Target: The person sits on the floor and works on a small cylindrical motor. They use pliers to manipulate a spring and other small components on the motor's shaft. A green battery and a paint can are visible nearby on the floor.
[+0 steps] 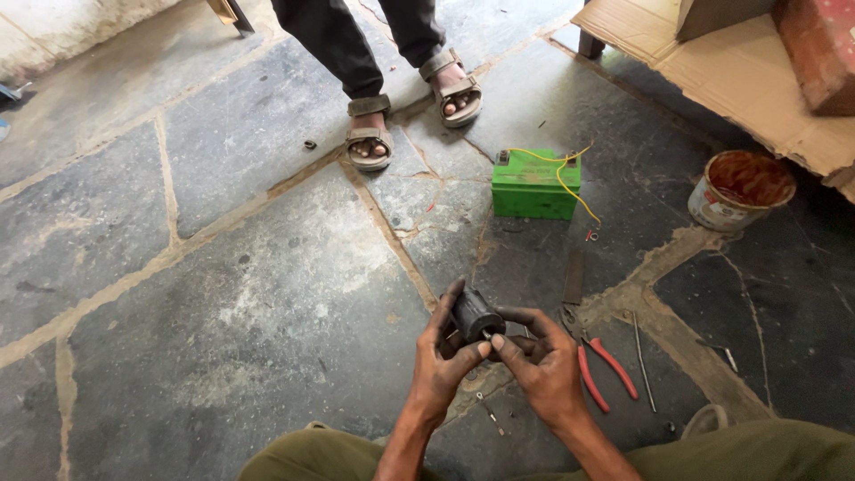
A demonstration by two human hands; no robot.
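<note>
Both hands up over the stone floor (223, 312), left hand (443, 361) wrapped in a closed grip around the black cylindrical part (475, 314), right hand (545, 363) pinching at its end, red-handled pliers (598, 370) lying just beside, green battery (535, 183) farther out.

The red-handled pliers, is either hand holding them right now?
No, the pliers lie on the floor beside the right hand.

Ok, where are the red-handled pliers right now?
In the head view, the red-handled pliers lie on the stone floor just right of the right hand, beside a thin metal rod and below the green battery.
</note>
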